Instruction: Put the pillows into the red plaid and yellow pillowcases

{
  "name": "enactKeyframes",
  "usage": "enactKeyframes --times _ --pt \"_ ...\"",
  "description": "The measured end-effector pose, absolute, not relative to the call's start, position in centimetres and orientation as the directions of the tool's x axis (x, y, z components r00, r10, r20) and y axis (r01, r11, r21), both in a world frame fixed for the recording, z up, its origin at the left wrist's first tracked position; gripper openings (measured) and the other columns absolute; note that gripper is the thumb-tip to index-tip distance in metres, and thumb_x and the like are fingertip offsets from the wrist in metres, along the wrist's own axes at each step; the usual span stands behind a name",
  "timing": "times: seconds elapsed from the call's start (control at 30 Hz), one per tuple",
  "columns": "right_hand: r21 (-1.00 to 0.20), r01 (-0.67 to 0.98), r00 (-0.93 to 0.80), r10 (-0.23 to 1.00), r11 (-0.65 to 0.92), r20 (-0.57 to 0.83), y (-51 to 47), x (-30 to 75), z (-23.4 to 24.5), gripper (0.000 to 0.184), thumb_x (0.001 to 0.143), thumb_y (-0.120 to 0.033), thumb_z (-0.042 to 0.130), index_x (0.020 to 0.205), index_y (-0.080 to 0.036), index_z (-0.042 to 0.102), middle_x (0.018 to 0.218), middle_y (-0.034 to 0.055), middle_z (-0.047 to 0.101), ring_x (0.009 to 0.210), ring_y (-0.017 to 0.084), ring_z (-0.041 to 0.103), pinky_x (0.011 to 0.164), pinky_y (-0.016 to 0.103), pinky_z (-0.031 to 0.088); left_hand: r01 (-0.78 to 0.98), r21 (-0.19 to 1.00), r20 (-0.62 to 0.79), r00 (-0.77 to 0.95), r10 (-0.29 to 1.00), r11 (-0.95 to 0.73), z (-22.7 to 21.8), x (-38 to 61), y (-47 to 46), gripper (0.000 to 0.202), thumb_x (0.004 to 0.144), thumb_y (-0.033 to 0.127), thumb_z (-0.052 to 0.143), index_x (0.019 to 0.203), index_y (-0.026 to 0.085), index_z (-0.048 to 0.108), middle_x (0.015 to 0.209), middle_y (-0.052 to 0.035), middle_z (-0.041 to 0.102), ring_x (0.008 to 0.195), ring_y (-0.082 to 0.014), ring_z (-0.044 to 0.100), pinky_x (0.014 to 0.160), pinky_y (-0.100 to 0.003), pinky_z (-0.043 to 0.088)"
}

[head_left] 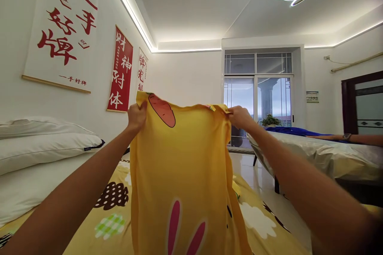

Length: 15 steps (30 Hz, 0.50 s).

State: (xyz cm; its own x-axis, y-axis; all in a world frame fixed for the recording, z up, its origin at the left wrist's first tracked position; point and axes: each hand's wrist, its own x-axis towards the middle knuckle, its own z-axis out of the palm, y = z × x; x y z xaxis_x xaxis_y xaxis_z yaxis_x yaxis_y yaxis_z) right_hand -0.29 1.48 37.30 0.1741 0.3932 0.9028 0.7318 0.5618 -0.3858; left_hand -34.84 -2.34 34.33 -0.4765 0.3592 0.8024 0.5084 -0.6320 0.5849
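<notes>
Head camera looks along both bare arms. Near, a yellow printed bedsheet (113, 223) lies spread below. Above it hangs a yellow cloth (179, 159) with a carrot and pink rabbit ears: the left hand (137, 116) is clenched on its top left corner, the right hand (240, 117) on its top right corner. White pillows (44, 143) lie left. Right, another person's arm (356, 139) rests on a second bed (323, 157); a window (257, 95) stands far.
</notes>
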Motion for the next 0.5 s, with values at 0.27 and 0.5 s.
enactKeyframes --times 0.27,0.5 --pt "-0.302 0.788 0.368 -0.017 0.536 0.930 -1.3 0.8 37.8 0.047 0.095 -0.034 0.016 0.091 -0.017 0.059 0.071 0.0086 0.052 0.077 0.023 0.049 0.062 0.031 0.032 0.732 0.052 0.780 -0.455 -0.430 -0.679 41.4 -30.6 -7.1 0.033 0.093 0.037 0.041 0.064 0.024 0.036 0.066 0.0031 0.045 0.069 -0.0131 0.048 0.067 -0.029 0.038" --pt "-0.345 0.856 0.313 0.145 0.385 0.939 -0.2 0.4 34.7 0.017 0.085 -0.021 0.044 0.073 -0.019 0.056 0.062 0.0027 0.051 0.058 0.015 0.043 0.055 0.028 0.020 0.752 0.289 0.881 -0.451 -0.144 -0.593 35.8 -33.3 -4.4 0.032 0.092 0.025 0.043 0.062 0.019 0.038 0.056 0.0077 0.036 0.057 -0.0078 0.031 0.059 -0.028 0.025"
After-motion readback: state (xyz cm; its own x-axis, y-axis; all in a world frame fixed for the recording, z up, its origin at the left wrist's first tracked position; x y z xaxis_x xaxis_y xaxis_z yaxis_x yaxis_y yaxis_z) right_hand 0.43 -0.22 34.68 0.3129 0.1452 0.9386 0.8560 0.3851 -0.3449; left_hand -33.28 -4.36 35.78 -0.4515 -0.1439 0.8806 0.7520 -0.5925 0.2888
